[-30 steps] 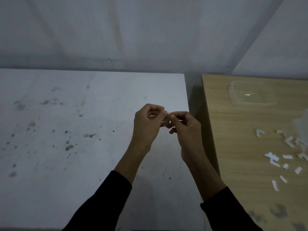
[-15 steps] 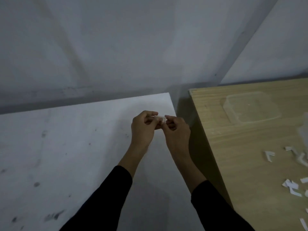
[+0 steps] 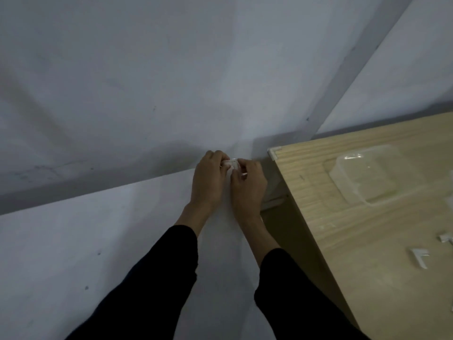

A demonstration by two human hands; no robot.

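Currently the left hand (image 3: 208, 182) and right hand (image 3: 247, 190) both pinch a small white plastic piece (image 3: 231, 163) between their fingertips, and its long axis seems to run nine to three. The corner of the light wooden table (image 3: 306, 192) lies at three o'clock, nearer the right hand.

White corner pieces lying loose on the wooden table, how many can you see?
2. One L-shaped piece lies on the wooden table near the picture's right edge; a second piece lies just behind it, partly cut off. More may be out of view.
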